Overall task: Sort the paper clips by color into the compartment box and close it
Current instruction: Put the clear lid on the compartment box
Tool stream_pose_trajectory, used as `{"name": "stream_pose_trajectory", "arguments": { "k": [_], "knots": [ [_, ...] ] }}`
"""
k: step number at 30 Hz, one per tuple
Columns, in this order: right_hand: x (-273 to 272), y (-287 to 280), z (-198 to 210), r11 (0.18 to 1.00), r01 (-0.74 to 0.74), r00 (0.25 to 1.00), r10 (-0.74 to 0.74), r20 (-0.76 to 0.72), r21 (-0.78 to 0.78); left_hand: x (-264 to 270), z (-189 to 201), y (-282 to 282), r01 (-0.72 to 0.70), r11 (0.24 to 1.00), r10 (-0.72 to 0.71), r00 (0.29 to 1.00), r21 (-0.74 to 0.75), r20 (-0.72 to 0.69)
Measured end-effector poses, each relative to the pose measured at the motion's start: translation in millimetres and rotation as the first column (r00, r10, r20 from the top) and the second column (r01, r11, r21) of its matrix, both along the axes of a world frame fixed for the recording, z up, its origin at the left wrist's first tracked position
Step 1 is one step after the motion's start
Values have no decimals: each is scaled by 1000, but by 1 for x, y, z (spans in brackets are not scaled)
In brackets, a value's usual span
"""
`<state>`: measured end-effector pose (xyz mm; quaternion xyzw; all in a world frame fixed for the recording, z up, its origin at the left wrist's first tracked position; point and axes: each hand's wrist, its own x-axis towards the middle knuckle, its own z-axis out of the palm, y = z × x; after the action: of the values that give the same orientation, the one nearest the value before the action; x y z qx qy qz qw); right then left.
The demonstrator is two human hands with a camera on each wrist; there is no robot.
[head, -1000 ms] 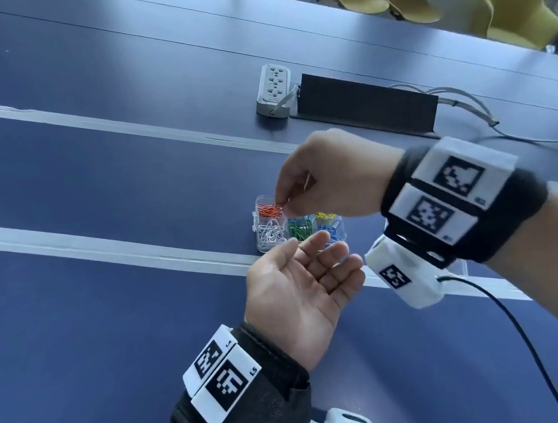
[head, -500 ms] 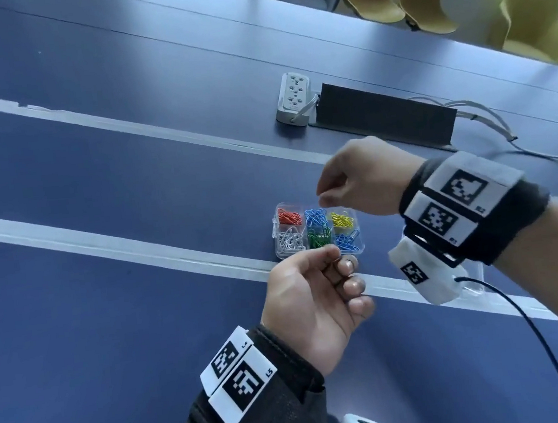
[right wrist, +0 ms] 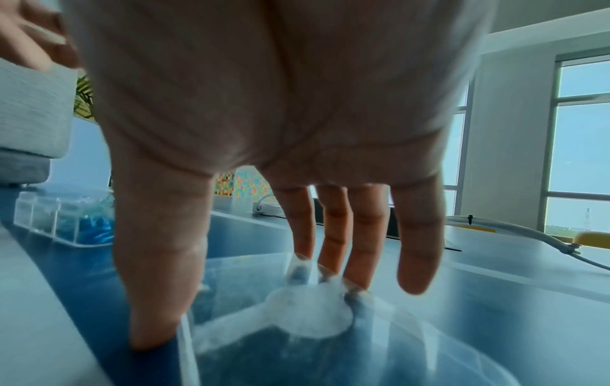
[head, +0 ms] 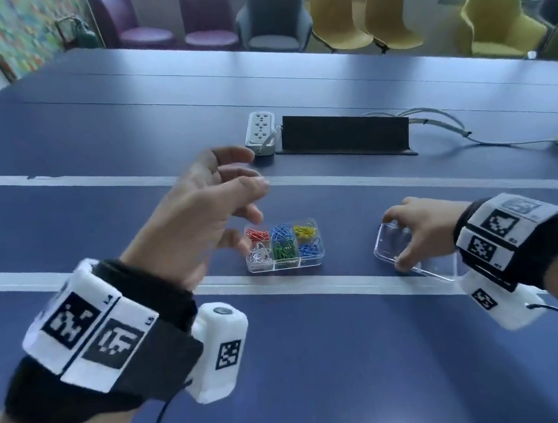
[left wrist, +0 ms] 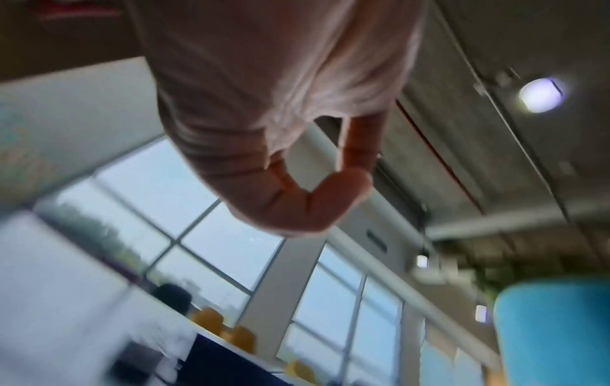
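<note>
Item, nearest: our left hand (head: 202, 216), raised, fingers spread loose, holding nothing, just left of the box. Item, lower right: our right hand (head: 421, 231), thumb and fingertips set down on the clear lid (head: 428, 264), flat on the bench (head: 321, 362). Item, between them: compartment box (head: 283, 245), uncovered, paper clips (head: 285, 248) sorted by colour. Lid lies right of box, long axis angled toward us; the right hand is nearer. Beyond: power strip (head: 260, 131).
</note>
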<state>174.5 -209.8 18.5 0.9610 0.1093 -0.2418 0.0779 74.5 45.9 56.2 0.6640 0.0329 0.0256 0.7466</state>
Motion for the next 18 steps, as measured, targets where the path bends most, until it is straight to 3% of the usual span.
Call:
{"name": "stream_pose_trajectory", "arguments": {
  "k": [1,2,3,4,6,7,9,18],
  "knots": [
    [0,0,2,1000,-9,1000,9,8,21,6,6,7,-1,981,-1,1000,194,10],
    [-1,2,5,998,-23,999,21,25,59,13,9,13,7,914,-6,1000,406,-4],
    [-1,6,9,993,-43,998,38,47,107,20,8,19,48,789,-18,998,612,-55],
    [-2,12,14,985,-71,996,60,70,158,26,3,22,133,615,-33,989,777,-143],
    [-4,28,22,961,-143,987,122,101,235,37,-15,24,351,264,-34,934,898,-355],
    [-5,38,24,950,-181,982,159,104,253,40,-25,23,434,169,-25,900,885,-436],
    [-7,58,25,933,-252,967,235,98,258,46,-42,19,518,125,-28,854,846,-519],
    [-5,120,19,880,-403,914,403,55,251,60,-61,13,457,222,-92,889,862,-448]
  ]
}}
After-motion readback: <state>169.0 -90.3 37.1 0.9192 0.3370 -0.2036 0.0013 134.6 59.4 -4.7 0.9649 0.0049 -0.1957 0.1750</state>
